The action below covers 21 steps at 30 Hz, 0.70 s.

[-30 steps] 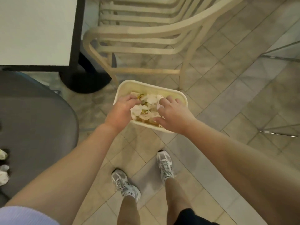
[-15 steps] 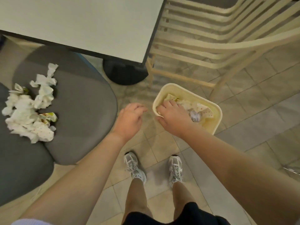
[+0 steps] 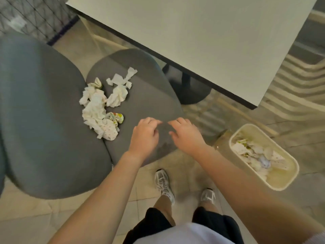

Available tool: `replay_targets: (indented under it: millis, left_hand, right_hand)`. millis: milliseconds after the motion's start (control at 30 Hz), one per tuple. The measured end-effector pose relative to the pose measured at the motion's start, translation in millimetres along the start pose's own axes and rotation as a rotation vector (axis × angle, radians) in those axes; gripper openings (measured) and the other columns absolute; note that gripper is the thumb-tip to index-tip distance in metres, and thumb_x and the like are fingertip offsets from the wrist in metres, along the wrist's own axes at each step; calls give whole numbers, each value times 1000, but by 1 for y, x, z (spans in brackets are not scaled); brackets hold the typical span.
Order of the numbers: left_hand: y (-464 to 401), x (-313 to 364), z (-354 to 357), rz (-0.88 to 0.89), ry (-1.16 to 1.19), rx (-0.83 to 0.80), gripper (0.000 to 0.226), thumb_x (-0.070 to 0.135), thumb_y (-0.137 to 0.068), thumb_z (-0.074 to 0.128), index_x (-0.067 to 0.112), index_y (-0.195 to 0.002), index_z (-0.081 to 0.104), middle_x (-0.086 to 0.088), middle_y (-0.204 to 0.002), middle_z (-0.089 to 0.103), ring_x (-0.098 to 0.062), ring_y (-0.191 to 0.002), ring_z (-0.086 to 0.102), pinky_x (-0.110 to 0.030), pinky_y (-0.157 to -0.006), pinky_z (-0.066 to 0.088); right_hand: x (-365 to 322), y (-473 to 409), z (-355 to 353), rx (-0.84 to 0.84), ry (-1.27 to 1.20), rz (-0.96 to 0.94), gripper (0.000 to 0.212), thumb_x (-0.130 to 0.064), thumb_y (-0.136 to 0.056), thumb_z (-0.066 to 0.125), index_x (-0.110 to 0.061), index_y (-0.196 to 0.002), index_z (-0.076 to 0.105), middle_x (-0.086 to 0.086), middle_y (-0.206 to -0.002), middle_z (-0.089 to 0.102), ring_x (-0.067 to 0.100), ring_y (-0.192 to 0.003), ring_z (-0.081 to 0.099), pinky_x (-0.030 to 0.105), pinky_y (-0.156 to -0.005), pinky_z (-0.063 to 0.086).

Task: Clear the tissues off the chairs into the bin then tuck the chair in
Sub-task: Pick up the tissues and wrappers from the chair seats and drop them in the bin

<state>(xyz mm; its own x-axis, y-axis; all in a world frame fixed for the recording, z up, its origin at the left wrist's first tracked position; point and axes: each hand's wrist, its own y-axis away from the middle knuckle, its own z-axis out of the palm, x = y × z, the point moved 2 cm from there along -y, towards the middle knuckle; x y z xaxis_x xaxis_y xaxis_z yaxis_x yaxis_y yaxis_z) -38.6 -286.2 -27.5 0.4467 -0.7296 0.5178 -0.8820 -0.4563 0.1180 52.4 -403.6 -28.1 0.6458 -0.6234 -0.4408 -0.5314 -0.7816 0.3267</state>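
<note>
A heap of crumpled white tissues [image 3: 102,106] lies on the seat of a grey padded chair [image 3: 146,95], close to its backrest [image 3: 44,120]. A cream bin [image 3: 288,180] stands on the floor to the right, with tissues [image 3: 255,154] inside it. My left hand [image 3: 144,136] and my right hand [image 3: 186,136] hover side by side over the near part of the seat, right of the heap. Both hold nothing, and their fingers are loosely curled and apart.
A white table [image 3: 202,37] with a black edge and a black pedestal base [image 3: 191,90] overhangs the far side of the seat. A cream slatted chair [image 3: 295,81] stands at the right. My feet [image 3: 165,184] are on the tiled floor below the chair.
Both hands left the bin, where they dropped tissues, and swung left over the chair seat. The view turned left, so the bin now sits at the right.
</note>
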Motion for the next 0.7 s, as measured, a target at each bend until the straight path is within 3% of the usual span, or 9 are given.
replay_targets:
  millis: [367,567,700]
  left_hand:
    - [-6,-129,-37,-296,47,82,48,-6,-75,53,8,-120,58,-11,-119,54,-31,-111,47,-42,-92,42]
    - [-3,-189,-23,-596,-15,66,48,14,-82,61,20,-128,51,-4,-136,42,-28,-124,36,-46,-92,40]
    - [-13,-223,-14,-701,-85,-15,60,27,-80,66,24,-135,42,-2,-146,30,-27,-130,26,-51,-96,36]
  right_hand:
    - [-97,-99,33,-140,-2,-104,41,-23,-94,47,-15,-135,44,10,-132,47,30,-123,42,43,-99,40]
    - [-119,-163,77,-294,43,-220,44,-21,-94,48,-13,-136,41,11,-132,45,30,-123,41,43,-97,42]
    - [-128,-205,113,-378,45,-290,49,-17,-91,52,-13,-138,38,12,-134,43,31,-124,38,45,-98,41]
